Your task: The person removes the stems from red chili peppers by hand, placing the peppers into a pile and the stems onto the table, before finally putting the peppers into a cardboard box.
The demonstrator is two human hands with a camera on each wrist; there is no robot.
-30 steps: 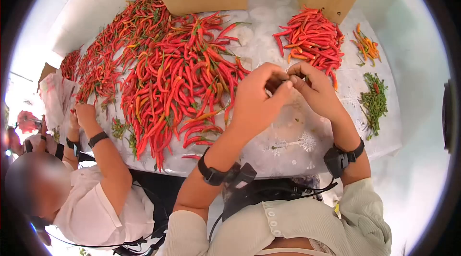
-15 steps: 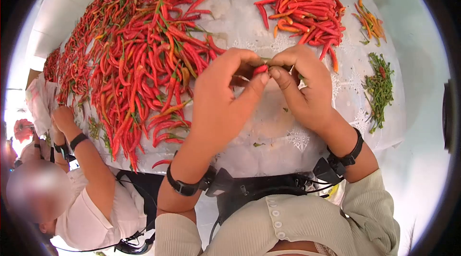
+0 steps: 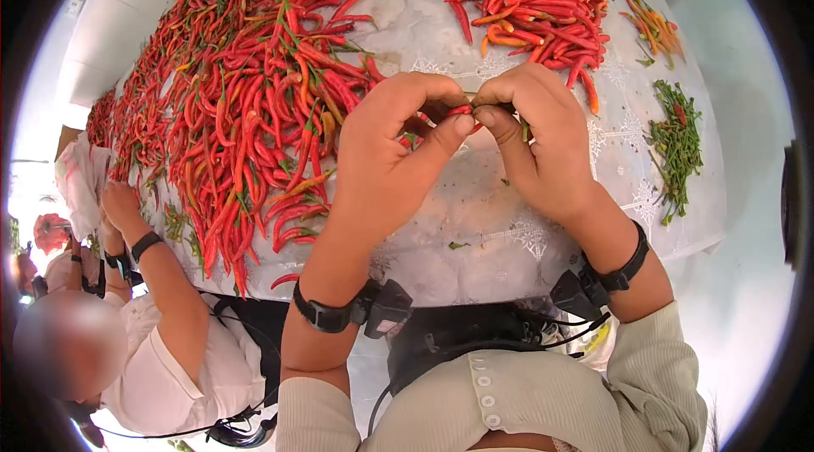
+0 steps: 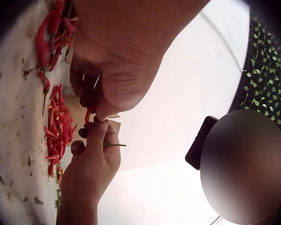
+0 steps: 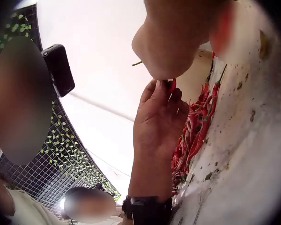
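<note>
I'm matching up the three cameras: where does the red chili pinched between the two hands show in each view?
Head: red chili upper centre, pinched between left hand and right hand.
Left wrist: left of centre, where the hands meet.
Right wrist: top centre, at the hands' meeting point.
Shared landmark: the white tablecloth, in all three.

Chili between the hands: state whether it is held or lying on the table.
Held: left hand and right hand both pinch the chili above the table.
</note>
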